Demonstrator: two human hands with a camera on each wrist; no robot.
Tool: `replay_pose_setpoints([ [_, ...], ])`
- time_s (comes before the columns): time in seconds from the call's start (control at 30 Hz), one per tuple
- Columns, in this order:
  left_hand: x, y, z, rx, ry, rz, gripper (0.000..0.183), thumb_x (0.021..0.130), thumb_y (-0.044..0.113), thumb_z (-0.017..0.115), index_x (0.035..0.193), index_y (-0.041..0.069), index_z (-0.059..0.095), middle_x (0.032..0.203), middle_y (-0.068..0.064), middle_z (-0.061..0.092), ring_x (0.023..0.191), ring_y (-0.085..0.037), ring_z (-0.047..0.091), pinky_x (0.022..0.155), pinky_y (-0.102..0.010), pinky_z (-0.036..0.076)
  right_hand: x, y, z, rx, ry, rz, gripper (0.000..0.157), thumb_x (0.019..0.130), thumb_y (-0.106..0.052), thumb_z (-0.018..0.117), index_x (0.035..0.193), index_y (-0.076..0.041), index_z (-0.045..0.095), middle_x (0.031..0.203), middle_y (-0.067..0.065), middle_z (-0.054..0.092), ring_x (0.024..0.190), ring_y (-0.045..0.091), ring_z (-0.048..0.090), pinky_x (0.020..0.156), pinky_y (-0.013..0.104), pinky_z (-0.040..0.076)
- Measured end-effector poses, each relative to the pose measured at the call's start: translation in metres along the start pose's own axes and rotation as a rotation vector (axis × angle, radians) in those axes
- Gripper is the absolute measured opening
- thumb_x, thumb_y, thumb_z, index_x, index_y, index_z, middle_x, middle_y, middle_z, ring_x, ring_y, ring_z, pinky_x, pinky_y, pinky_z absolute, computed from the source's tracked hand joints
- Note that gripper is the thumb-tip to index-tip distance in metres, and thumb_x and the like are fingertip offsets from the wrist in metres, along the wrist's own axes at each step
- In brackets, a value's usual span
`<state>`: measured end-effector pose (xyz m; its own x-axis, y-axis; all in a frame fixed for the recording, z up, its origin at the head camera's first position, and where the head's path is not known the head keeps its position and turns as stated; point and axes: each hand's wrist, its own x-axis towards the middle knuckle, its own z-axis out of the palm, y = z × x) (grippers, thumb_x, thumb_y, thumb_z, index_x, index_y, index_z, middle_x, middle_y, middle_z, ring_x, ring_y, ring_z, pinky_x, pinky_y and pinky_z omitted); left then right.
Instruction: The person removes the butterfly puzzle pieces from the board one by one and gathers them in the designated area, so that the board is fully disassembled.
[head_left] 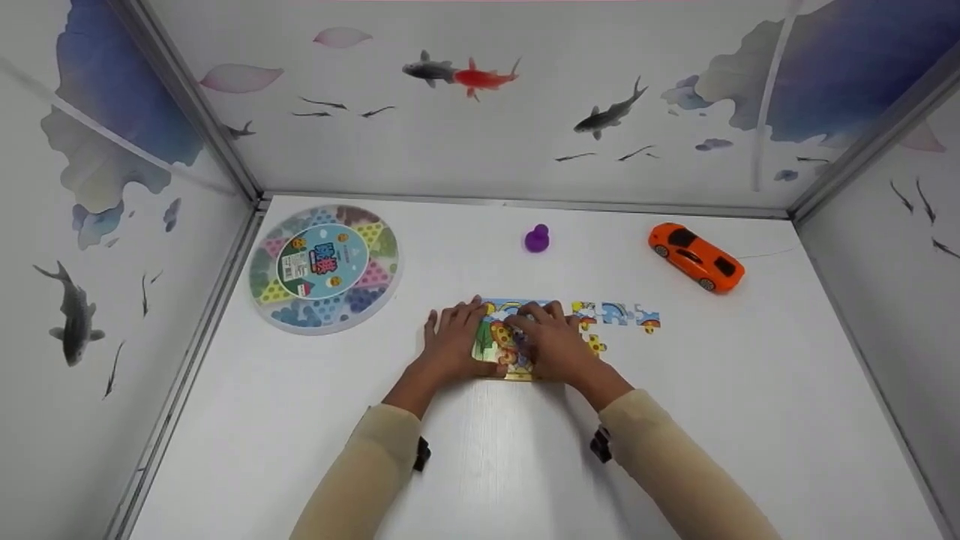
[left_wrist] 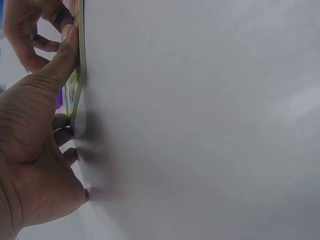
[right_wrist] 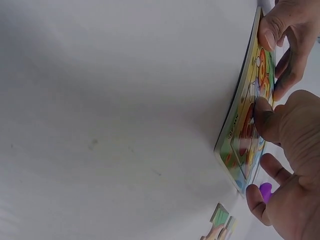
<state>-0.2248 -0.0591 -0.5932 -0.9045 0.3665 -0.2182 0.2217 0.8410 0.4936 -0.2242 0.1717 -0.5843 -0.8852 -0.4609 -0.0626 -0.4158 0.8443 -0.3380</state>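
Sleeves [head_left: 371,450]: 2 beige ones, rising from the frame's bottom edge.
Left hand [head_left: 450,346]: fingers loosely spread, thumb resting on the near edge of the puzzle; I'd keep it braced there.
Right hand [head_left: 561,346]: fingers bent over the puzzle, thumb touching it; I can't tell whether they pinch a piece.
Puzzle [head_left: 497,335]: centre frame, lying between and partly under the hands.
Technique: I judge this to be fitting pieces; I'd match tabs first, then press straight down, gently.
Loose pieces [head_left: 615,313]: right of centre, just beside the right hand; I'd avoid brushing them.
Round game box [head_left: 325,268]: upper left.
Orange car [head_left: 697,257]: upper right.
Purple toy [head_left: 537,239]: upper centre, beyond the puzzle.
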Motion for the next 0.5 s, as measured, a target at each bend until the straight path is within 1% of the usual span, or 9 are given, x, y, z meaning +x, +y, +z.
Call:
replay_pose_setpoints([
  [0.2,-0.0001,-0.0005,0.0011,0.002,-0.002,0.001,0.117,0.087,0.066,0.088,0.176,0.018,0.029,0.186,-0.005,0.022,0.169,-0.037,0.022,0.136,-0.071,0.01,0.002,-0.0013,-0.0005,0.015,-0.026,0.012,0.057,0.102,-0.014,0.078,0.155,-0.028,0.063,0.156,0.005,0.058,0.134,0.035,0.048,0.108,0.071,0.047],
  [0.37,-0.001,0.0005,-0.0005,-0.007,-0.002,0.005,0.117,0.087,0.066,0.087,0.176,0.018,0.029,0.186,-0.005,0.022,0.169,-0.037,0.022,0.136,-0.072,0.011,0.0035,-0.0016,-0.0009,0.002,-0.023,-0.001,0.058,0.098,-0.012,0.082,0.152,-0.025,0.065,0.153,0.005,0.056,0.132,0.035,0.046,0.103,0.07,0.047],
  [0.5,0.0006,-0.0002,0.0003,-0.011,-0.009,0.0,0.118,0.087,0.066,0.088,0.176,0.018,0.028,0.186,-0.004,0.021,0.17,-0.037,0.02,0.136,-0.072,0.009,0.0037,-0.0017,-0.0015,-0.003,-0.029,0.006,0.064,0.093,-0.012,0.087,0.152,-0.025,0.065,0.154,0.005,0.053,0.133,0.035,0.046,0.105,0.071,0.046],
])
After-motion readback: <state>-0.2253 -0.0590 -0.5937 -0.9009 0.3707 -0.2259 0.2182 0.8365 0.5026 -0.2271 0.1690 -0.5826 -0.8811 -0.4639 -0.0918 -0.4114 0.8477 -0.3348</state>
